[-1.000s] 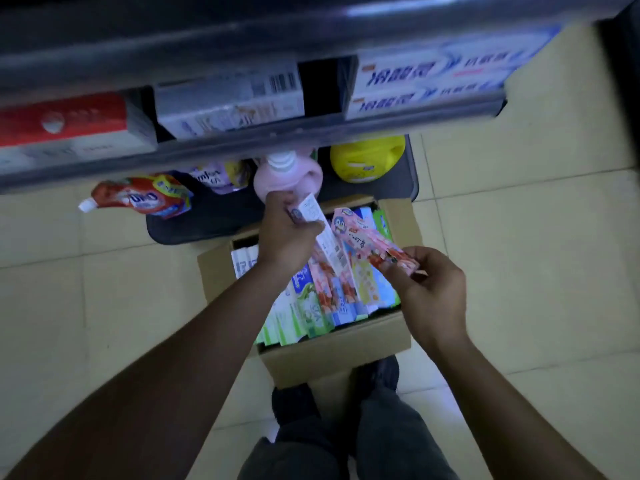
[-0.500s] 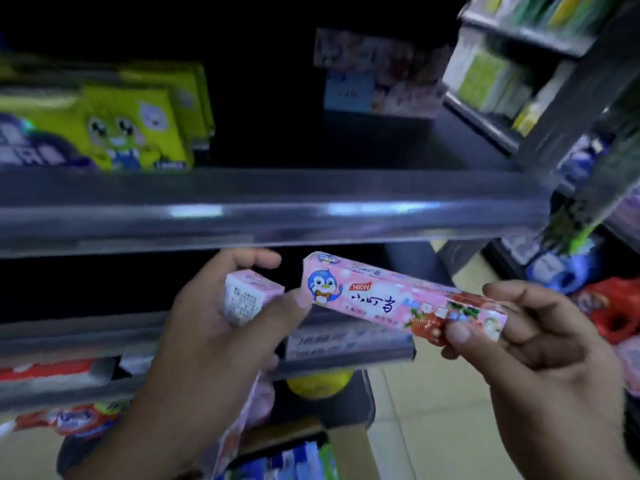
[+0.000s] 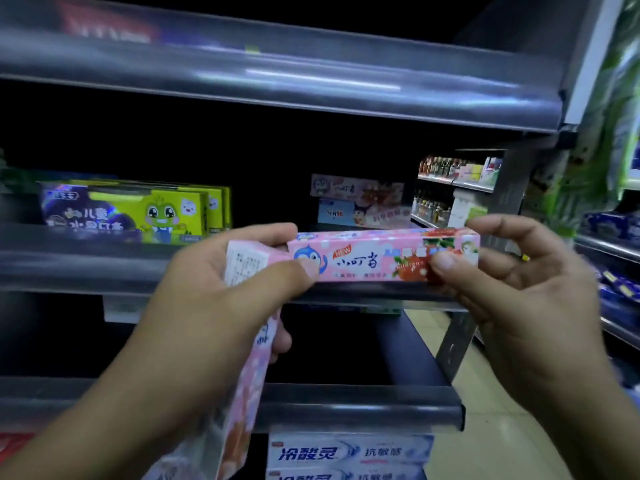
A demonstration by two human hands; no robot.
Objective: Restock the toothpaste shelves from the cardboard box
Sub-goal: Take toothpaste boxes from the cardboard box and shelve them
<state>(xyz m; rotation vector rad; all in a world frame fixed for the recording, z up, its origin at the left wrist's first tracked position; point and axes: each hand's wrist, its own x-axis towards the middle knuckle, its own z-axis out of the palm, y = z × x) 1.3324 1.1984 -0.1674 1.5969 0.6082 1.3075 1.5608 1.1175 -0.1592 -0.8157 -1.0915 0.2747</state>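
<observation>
A pink children's toothpaste box (image 3: 374,256) with a blue penguin lies level in front of the middle shelf (image 3: 86,265). My right hand (image 3: 512,299) pinches its right end, and the thumb of my left hand (image 3: 221,306) presses on its left end. My left hand also grips a second pink toothpaste box (image 3: 247,344), which hangs end-down through the palm. Two similar pink and blue boxes (image 3: 356,199) are stacked deep on the middle shelf behind the held box. The cardboard box is out of view.
Yellow-green frog toothpaste boxes (image 3: 138,213) stand on the middle shelf at left. White and blue toothpaste boxes (image 3: 349,453) sit under the lower shelf (image 3: 360,403). An upper shelf rail (image 3: 277,81) runs overhead. Another aisle's shelves (image 3: 609,265) and floor tiles (image 3: 485,410) are at right.
The view rose from the cardboard box on the floor to the shelves. Both hands lifted the two pink boxes to the middle shelf's height, and the level box's left end now meets my left thumb.
</observation>
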